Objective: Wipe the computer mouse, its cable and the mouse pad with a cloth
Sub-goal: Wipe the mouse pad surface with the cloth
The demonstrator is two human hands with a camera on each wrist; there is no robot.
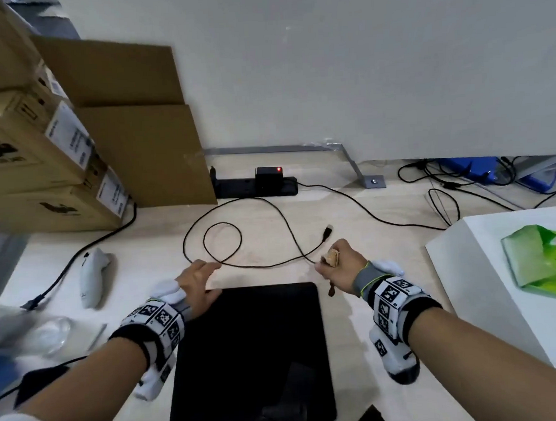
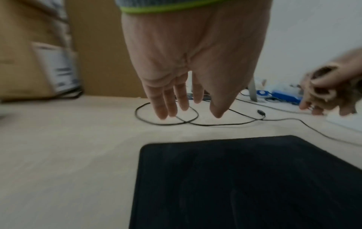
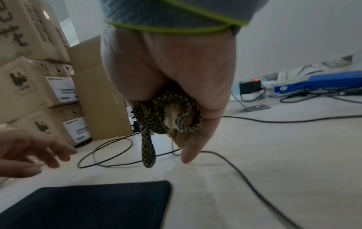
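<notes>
Two hands work above the desk, cable step by the look of it. Right hand (image 1: 339,265) is fisted round a bunched tan cloth (image 1: 330,258) with a dark speckled edging; a strip of that edging dangles below the fist in the right wrist view (image 3: 147,153). In the head view the cloth sits right at the thin black cable (image 1: 260,265), apparently pinching it, though whether the cable actually runs through the cloth cannot be told. Left hand (image 1: 195,284) is spread flat, fingers (image 2: 166,100) straight and relaxed, holding nothing, tips just over or touching the cable's loop near the far left corner of the mouse pad (image 1: 250,356). Likely next move: left hand pins or tensions the cable while the right draws the cloth along it toward the USB plug (image 1: 327,233); needs a light squeeze and a steady pull so the loops don't drag or tangle. Cable is thin, black, lying in two overlapping loops on the pale desk (image 1: 368,237) beyond the pad, its plug end free and unplugged just beyond the right hand. Mouse pad is plain black, rounded corners, flat, bare on top. Mouse itself: cannot identify it in any view. White handheld device (image 1: 92,278) lies well left of the pad, with stacked cardboard boxes (image 1: 26,159) beyond it.
</notes>
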